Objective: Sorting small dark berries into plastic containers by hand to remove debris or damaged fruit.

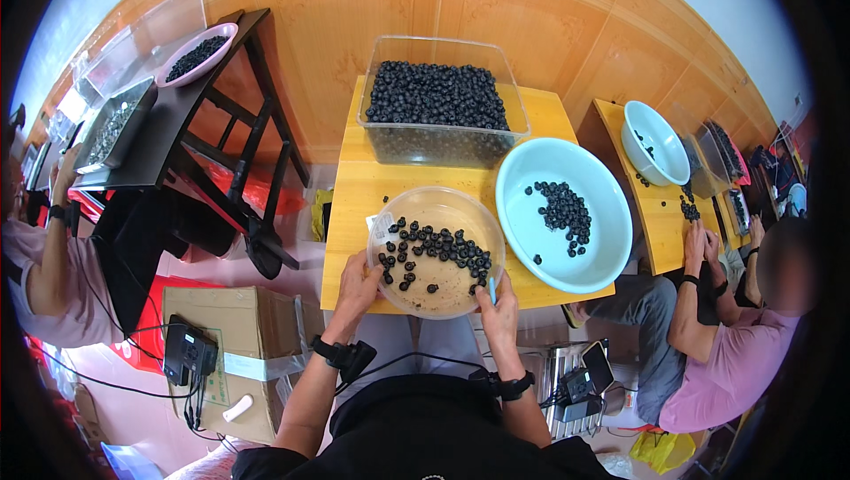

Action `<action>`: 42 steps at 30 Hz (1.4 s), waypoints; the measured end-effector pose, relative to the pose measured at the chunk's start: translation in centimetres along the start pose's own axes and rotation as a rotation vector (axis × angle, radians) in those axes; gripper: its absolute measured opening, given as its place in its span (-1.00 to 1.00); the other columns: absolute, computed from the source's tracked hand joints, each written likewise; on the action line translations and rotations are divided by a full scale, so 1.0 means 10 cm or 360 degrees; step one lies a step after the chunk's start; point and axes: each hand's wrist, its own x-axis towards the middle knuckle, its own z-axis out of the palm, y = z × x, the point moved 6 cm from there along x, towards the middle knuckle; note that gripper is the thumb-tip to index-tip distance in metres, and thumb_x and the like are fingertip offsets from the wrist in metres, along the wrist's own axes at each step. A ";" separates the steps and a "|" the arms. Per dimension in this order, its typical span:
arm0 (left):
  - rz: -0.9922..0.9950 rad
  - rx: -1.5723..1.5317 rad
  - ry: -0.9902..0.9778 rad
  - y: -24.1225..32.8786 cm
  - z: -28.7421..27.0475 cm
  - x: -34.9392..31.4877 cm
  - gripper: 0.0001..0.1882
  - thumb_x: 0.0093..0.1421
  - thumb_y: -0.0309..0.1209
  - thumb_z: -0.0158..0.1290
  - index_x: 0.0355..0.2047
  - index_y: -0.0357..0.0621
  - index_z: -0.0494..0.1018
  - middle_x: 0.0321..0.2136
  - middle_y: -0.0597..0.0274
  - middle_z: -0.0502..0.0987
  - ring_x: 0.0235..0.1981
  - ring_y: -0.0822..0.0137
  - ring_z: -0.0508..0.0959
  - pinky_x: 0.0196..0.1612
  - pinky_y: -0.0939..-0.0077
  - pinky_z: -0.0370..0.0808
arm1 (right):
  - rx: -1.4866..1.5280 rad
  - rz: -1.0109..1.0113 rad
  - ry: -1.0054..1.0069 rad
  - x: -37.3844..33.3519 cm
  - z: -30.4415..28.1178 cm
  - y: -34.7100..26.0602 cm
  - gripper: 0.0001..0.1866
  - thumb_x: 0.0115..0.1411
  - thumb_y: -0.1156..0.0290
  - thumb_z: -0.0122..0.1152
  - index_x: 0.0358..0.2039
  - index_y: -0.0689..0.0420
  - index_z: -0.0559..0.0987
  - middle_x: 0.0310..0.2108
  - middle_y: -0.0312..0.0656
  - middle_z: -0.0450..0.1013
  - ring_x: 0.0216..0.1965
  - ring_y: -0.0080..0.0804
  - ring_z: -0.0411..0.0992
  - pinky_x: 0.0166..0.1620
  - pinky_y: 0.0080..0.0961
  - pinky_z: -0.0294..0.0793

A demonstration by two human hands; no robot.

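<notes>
A clear round plastic tub [433, 295] stands at the front edge of the yellow wooden table, with small black round pieces [453, 248] scattered across its bottom. My left hand [355, 288] is closed on the tub's left rim. On the opposite side, my right hand [498, 310] grips the rim, and a thin light blue stick [492, 287] shows at its fingers. Right beside the tub is a pale blue basin [553, 274] with a cluster of the same black pieces. Behind both, a clear rectangular bin [443, 145] is heaped with them. Their exact kind is unclear.
To the left, a person's arm [55, 254] reaches to a dark table [181, 121] bearing a pink bowl [232, 30] and a tray. At right, another person [708, 338] handles black pieces by a second blue basin [683, 181]. A cardboard box [239, 321] sits low left.
</notes>
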 end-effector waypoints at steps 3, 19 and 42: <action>-0.0116 -0.0360 0.0020 0.08 -0.02 -0.11 -0.63 0.20 -0.48 -0.12 0.04 -0.27 0.32 -0.12 0.12 0.43 -0.21 0.34 0.53 -0.34 0.52 0.60 | 0.0156 0.0094 -0.0115 0.01 0.03 0.04 -0.40 0.11 0.49 0.11 0.17 0.34 0.23 -0.12 0.00 0.42 -0.26 -0.44 0.46 -0.33 -0.52 0.49; 0.0246 -0.0480 0.0365 0.60 -0.36 -0.54 -0.56 0.15 -0.59 -0.10 0.09 -0.32 0.31 -0.17 0.14 0.35 -0.26 0.42 0.47 -0.31 0.60 0.47 | 0.0350 -0.0137 -0.0172 -0.12 0.17 -0.13 -0.41 0.22 0.52 0.02 0.25 0.17 0.13 -0.48 -0.22 0.45 -0.57 -0.65 0.31 -0.51 -0.71 0.22; 0.0827 0.0445 -0.0302 1.15 0.65 -0.24 -0.79 0.01 -0.62 0.03 -0.30 -0.23 0.51 -0.38 0.01 0.43 -0.28 0.02 0.49 -0.24 0.21 0.43 | 0.0256 -0.0024 0.0028 0.04 0.11 0.25 -0.47 0.14 0.50 0.12 0.13 0.35 0.29 -0.14 0.01 0.46 -0.14 -0.35 0.42 -0.08 -0.45 0.40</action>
